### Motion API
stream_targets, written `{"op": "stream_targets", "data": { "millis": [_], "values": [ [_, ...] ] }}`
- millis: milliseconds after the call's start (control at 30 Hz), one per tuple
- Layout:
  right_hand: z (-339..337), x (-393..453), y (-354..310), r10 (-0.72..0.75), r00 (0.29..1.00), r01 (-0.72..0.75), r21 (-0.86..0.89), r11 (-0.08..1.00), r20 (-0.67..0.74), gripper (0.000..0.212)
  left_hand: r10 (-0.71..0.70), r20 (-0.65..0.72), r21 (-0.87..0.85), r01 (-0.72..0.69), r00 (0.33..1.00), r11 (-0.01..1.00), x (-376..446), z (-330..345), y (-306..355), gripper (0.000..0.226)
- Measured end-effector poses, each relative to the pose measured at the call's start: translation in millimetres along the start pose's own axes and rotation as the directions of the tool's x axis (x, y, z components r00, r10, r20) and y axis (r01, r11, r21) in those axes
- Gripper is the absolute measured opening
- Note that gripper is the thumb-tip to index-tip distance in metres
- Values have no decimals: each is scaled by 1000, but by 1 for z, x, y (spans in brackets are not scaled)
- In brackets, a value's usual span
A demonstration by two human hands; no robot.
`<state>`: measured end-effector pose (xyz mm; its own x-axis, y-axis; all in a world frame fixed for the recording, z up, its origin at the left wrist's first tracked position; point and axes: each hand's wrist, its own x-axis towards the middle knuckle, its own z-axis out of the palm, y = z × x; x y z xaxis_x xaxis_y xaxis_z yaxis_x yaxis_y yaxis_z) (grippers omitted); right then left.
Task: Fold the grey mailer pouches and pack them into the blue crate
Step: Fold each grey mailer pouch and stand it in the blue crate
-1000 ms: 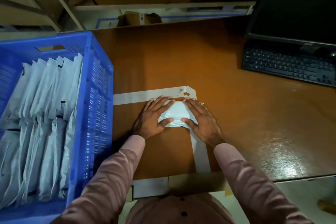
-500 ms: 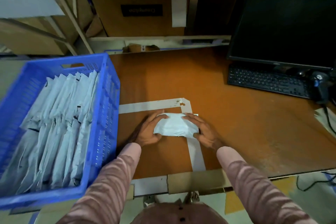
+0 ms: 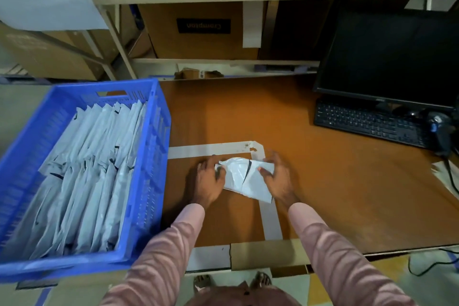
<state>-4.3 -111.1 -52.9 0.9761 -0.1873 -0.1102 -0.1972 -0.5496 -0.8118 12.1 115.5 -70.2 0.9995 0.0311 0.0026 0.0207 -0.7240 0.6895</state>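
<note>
A folded grey mailer pouch is held just above the brown table, tilted, inside a taped white rectangle. My left hand grips its left end with curled fingers. My right hand pinches its right end. To the left stands the blue crate, filled with several folded grey pouches standing on edge in rows.
A black monitor and keyboard sit at the back right, with a barcode scanner beside them. Cardboard boxes fill shelves behind the table. White tape strips mark the work area.
Both hands went from pressing the pouch flat on the table to gripping its ends and lifting it, tilted. The camera view tipped upward.
</note>
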Motion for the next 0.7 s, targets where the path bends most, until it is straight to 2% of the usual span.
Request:
{"op": "stream_targets", "data": {
  "millis": [33,67,133,200,267,333,700],
  "values": [
    [3,1,3,-24,999,19,-218,976,-20,67,39,-39,82,-35,998,996,0,3,-2,44],
    [4,1,3,-54,998,39,-346,937,-34,70,80,-74,155,-68,994,986,-2,4,-2,46],
    [5,-5,1,-146,988,114,-437,892,-40,61,187,-71,262,-162,980,951,-1,8,-6,49],
    [12,-15,3,-248,968,202,-472,858,-35,49,309,53,326,-309,950,893,-2,11,-6,50],
    [25,-23,10,-287,957,239,-465,853,-34,54,390,190,314,-432,901,845,1,15,-7,52],
    [40,-30,16,-274,962,241,-488,839,3,59,424,246,308,-485,872,818,6,19,-9,54],
    [53,-29,30,-210,974,224,-539,812,89,57,404,269,260,-470,874,844,13,29,-17,57]
  ]
}}
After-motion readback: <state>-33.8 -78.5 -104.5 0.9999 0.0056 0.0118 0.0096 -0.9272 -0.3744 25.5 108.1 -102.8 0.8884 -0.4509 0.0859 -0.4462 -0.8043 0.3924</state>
